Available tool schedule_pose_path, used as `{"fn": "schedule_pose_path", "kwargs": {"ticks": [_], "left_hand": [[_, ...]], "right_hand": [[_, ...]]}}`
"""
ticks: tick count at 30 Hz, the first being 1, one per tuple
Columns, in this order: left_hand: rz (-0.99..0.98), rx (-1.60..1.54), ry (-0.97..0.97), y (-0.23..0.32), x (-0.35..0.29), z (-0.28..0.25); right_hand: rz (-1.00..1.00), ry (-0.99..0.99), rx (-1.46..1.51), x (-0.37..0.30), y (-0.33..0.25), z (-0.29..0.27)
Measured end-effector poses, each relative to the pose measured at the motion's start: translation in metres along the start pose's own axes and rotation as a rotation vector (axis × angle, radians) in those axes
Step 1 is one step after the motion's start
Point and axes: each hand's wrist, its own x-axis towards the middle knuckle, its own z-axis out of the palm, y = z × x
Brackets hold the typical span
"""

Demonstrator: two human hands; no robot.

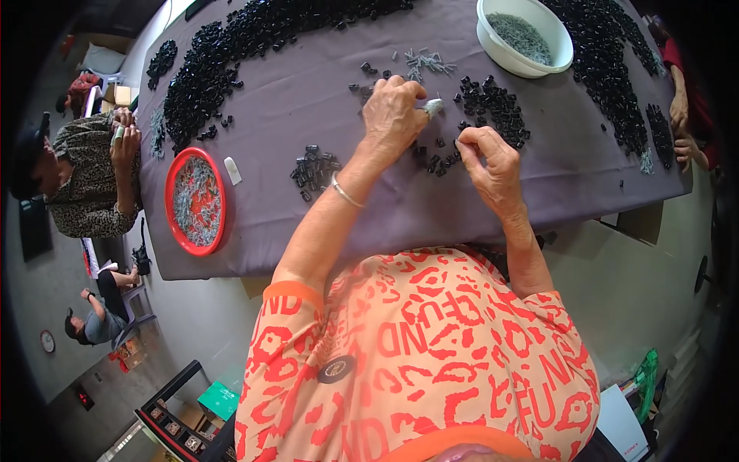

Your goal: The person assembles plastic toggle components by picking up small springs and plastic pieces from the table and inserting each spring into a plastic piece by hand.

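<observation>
while the left hand [394, 115] arches over the cloth [292, 96], its fingers curl down, and whether they grip anything cannot be told; one digit wears a white wrap [433, 107]. just to its right, the right hand [494, 168] has thumb and forefinger drawn close together; whether a part sits between them is unclear. loose black parts [440, 165] lie between the hands, with a denser pile [496, 112] just beyond the right one and a smaller cluster [312, 171] left of the left wrist. grey pins [427, 63] lie just past the left fingers.

farther beyond the right hand, a white bowl [500, 60] holds more grey pins. well left of the left hand, a red tray [202, 249] holds others, its base showing through; a white piece [232, 171] lies beside it.

below both hands, the orange shirt [431, 346] carries large printed letters and a round badge [337, 369], its writing too small to read. far below the right hand, a white box [622, 423] bears small red lettering.
</observation>
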Motion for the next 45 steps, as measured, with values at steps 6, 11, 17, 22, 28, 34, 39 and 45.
{"fn": "schedule_pose_path", "kwargs": {"ticks": [6, 11, 17, 22, 28, 34, 39, 45], "left_hand": [[0.027, 0.079, -0.042, 0.008, 0.013, 0.020], [0.160, 0.011, 0.001, 0.007, 0.009, 0.030], [0.181, -0.320, 0.092, 0.003, -0.012, 0.017], [-0.363, -1.193, -0.172, -0.004, -0.064, -0.018], [-0.576, -1.517, -0.119, -0.009, -0.116, -0.022], [-0.524, -1.505, -0.005, -0.001, -0.131, -0.022], [-0.471, -1.272, 0.200, 0.007, -0.137, -0.018], [-0.167, -0.705, 0.193, -0.001, -0.149, -0.015]], "right_hand": [[-0.007, -0.001, -0.012, -0.001, 0.001, -0.003], [0.013, 0.032, 0.041, -0.001, -0.003, 0.001], [0.095, 0.018, 0.120, -0.005, -0.006, 0.003], [0.211, -0.021, 0.250, -0.011, -0.004, 0.004], [0.178, -0.139, 0.359, -0.013, -0.022, 0.023], [-0.012, -0.226, 0.097, -0.019, -0.032, 0.035], [-0.146, -0.250, -0.051, -0.022, -0.034, 0.038], [-0.216, -0.352, -0.219, -0.027, -0.038, 0.039]]}}
